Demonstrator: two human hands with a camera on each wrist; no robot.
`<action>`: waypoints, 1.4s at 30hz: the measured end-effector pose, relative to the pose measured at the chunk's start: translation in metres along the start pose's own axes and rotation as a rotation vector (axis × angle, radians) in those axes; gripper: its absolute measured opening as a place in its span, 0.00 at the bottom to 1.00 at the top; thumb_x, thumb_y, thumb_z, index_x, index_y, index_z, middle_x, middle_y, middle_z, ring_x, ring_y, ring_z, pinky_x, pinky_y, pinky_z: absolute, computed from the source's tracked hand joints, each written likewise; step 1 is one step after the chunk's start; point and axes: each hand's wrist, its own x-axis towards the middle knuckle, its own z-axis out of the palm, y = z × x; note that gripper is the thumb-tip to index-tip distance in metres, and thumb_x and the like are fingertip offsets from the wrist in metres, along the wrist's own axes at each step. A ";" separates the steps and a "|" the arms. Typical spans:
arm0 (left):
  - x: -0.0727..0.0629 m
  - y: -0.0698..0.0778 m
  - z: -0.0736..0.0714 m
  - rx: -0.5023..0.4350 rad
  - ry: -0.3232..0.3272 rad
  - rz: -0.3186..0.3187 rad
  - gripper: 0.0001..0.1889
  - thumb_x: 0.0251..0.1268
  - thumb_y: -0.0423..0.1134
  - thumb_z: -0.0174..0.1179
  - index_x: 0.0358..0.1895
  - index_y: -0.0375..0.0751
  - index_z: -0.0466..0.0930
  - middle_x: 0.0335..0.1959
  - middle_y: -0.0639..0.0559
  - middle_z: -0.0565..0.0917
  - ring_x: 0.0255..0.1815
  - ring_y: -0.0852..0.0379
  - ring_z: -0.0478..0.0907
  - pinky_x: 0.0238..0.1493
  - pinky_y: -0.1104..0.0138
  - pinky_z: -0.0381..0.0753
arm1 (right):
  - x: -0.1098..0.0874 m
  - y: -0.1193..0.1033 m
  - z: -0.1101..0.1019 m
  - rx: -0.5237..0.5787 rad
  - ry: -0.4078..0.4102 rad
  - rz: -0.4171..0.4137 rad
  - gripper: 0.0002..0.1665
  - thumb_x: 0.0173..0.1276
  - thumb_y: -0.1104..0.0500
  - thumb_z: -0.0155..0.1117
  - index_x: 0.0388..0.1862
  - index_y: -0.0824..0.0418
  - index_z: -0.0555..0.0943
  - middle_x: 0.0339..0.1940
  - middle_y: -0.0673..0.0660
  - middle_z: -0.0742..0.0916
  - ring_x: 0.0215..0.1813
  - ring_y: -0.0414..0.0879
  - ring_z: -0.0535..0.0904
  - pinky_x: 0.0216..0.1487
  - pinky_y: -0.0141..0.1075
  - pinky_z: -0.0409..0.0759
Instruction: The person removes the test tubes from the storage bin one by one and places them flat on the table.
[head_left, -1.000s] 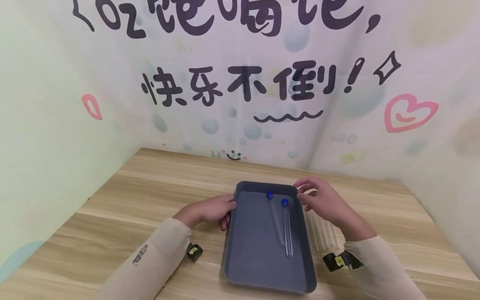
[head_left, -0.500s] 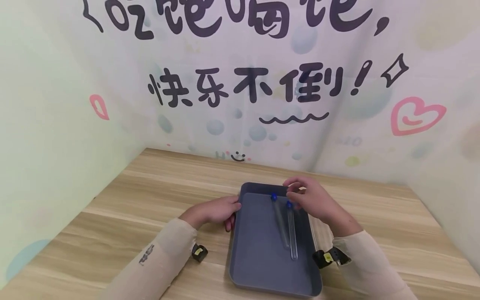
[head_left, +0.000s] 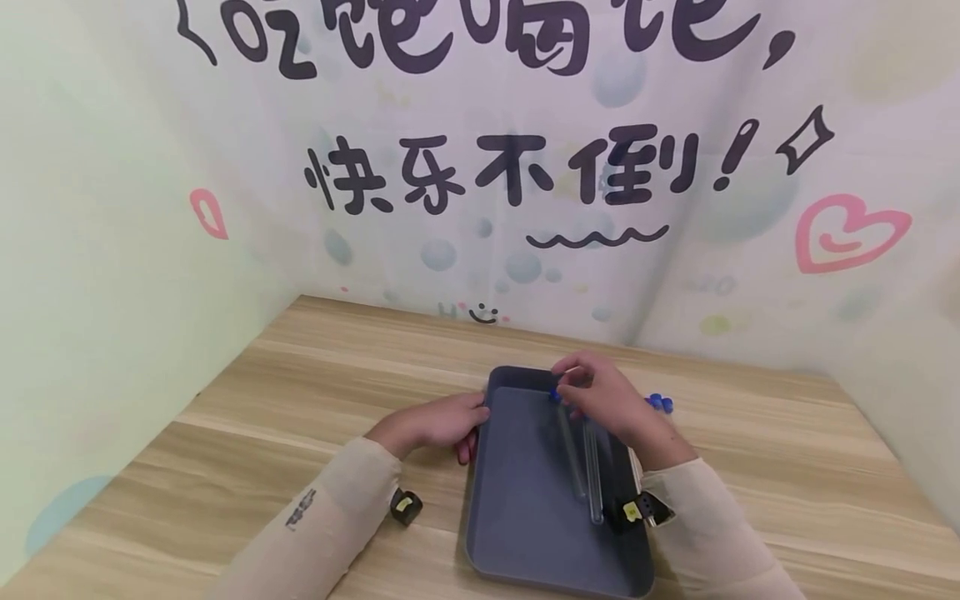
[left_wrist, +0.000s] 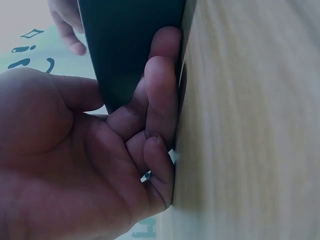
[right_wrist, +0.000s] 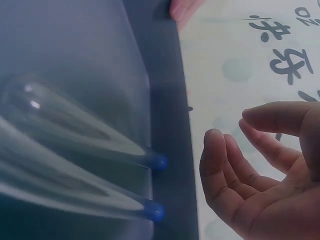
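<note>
A dark grey rectangular tray (head_left: 517, 533) lies on the wooden table. My left hand (head_left: 442, 421) holds its left side, thumb at the rim and curled fingers against the outer wall, as the left wrist view confirms. Inside the tray are two clear test tubes (head_left: 592, 475) with blue caps (right_wrist: 159, 161). My right hand (head_left: 603, 400) is over the tray's far right part, close to the capped ends, partly covering them in the head view. In the right wrist view its fingers (right_wrist: 214, 165) are loosely bent, thumb apart, with nothing between them.
Several blue caps (head_left: 658, 403) show on the table just beyond my right wrist; what lies below them is hidden by the forearm. A printed cloth (head_left: 420, 75) with black lettering hangs behind the wooden table (head_left: 337, 358). Black wrist cameras (head_left: 407, 506) sit at both sleeves.
My right hand has moved left from the tray's right rim to over the capped tube ends. The blue caps outside the tray have come into view. My left hand stays on the tray.
</note>
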 end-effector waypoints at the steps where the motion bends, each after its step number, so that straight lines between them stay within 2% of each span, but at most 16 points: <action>1: 0.000 0.000 0.000 0.001 -0.001 0.000 0.17 0.83 0.37 0.34 0.62 0.39 0.70 0.23 0.46 0.76 0.20 0.53 0.77 0.28 0.65 0.80 | 0.001 0.002 0.001 0.002 0.002 0.003 0.17 0.73 0.66 0.57 0.59 0.68 0.75 0.49 0.70 0.83 0.43 0.56 0.83 0.41 0.47 0.85; 6: 0.001 0.003 0.002 0.001 -0.008 0.000 0.17 0.83 0.37 0.34 0.63 0.38 0.69 0.24 0.46 0.77 0.20 0.53 0.77 0.28 0.64 0.80 | 0.001 0.011 0.006 0.009 0.003 0.038 0.16 0.73 0.66 0.57 0.58 0.68 0.75 0.48 0.68 0.83 0.40 0.54 0.82 0.40 0.45 0.84; 13: 0.000 0.004 0.001 0.010 0.001 -0.006 0.17 0.82 0.37 0.34 0.62 0.39 0.69 0.23 0.46 0.77 0.20 0.53 0.77 0.28 0.64 0.80 | 0.001 0.016 0.008 -0.004 0.000 0.078 0.16 0.74 0.65 0.57 0.58 0.66 0.76 0.51 0.66 0.83 0.45 0.54 0.81 0.42 0.43 0.85; 24: 0.000 0.005 0.002 0.009 -0.002 -0.001 0.17 0.82 0.37 0.34 0.63 0.39 0.69 0.23 0.46 0.77 0.19 0.54 0.77 0.28 0.65 0.80 | 0.000 0.025 0.007 0.018 -0.018 0.086 0.16 0.74 0.66 0.57 0.58 0.67 0.75 0.53 0.68 0.81 0.46 0.53 0.83 0.40 0.43 0.86; 30: -0.001 0.006 0.000 0.004 0.000 0.007 0.17 0.82 0.36 0.34 0.61 0.38 0.70 0.23 0.46 0.76 0.19 0.54 0.77 0.28 0.64 0.80 | 0.000 0.022 0.008 0.030 -0.034 0.097 0.16 0.74 0.66 0.56 0.58 0.68 0.75 0.55 0.69 0.80 0.47 0.54 0.83 0.40 0.44 0.87; 42: -0.002 0.006 0.000 0.010 0.000 0.008 0.18 0.83 0.37 0.34 0.64 0.38 0.68 0.23 0.47 0.77 0.19 0.55 0.77 0.28 0.64 0.81 | 0.000 0.019 0.016 -0.006 -0.065 0.111 0.16 0.73 0.67 0.57 0.58 0.65 0.76 0.53 0.67 0.80 0.43 0.52 0.83 0.36 0.43 0.87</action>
